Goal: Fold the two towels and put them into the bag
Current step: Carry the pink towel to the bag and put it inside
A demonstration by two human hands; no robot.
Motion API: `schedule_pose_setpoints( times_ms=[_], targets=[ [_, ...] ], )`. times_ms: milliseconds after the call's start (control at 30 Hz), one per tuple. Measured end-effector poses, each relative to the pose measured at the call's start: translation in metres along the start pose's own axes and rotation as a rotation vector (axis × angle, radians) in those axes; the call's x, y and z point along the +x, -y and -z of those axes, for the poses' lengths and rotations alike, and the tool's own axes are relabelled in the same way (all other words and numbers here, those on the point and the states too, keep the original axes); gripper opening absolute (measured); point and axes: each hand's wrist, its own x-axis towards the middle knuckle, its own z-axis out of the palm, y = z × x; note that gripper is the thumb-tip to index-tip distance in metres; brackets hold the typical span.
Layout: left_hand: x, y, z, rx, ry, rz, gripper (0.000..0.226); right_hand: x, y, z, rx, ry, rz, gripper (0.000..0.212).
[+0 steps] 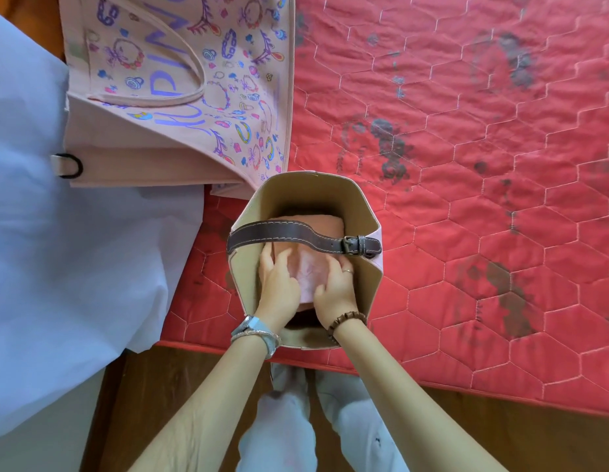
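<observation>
A pale pink bag [368, 229] with a tan lining stands open on the red quilt, a dark brown buckled strap [296, 235] crossing its mouth. Inside lies a folded light pink towel [310, 269] on top of a darker salmon towel [316, 221], whose far part shows beyond the strap. Both my hands are inside the bag. My left hand [277, 284] rests on the light towel's left side with fingers spread. My right hand [335, 287], a ring on one finger, lies flat on its right side. The towels' lower layers are hidden.
A large pink tote [180, 97] with purple lettering and doodles lies flat at the upper left. A pale blue sheet [58, 250] covers the left side. The red quilted mattress [483, 165] stretches right. Its near edge meets a brown wooden floor [167, 403].
</observation>
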Motion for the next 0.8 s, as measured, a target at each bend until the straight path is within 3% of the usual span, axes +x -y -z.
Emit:
schedule_pose_setpoints(
  times_ms=[100,300,467,600,800],
  targets=[
    [-0.001,0.002,-0.007,-0.039,0.006,-0.027,0.049,0.002,-0.003,-0.001,0.039,0.06,0.048,0.057],
    [0.009,0.007,-0.018,-0.205,0.035,0.127,0.054,0.013,-0.006,-0.008,0.189,0.077,-0.037,0.05],
    [0.02,0.027,-0.021,-0.295,0.02,0.137,0.084,0.012,0.001,0.002,0.305,0.032,-0.074,0.04],
    [-0.029,-0.011,0.004,-0.222,-0.008,0.058,0.057,-0.018,0.008,0.028,0.353,0.088,-0.109,0.048],
    [-0.098,-0.035,0.041,-0.26,-0.066,0.038,0.045,-0.083,0.025,0.061,0.439,0.026,-0.096,0.047]
  ],
)
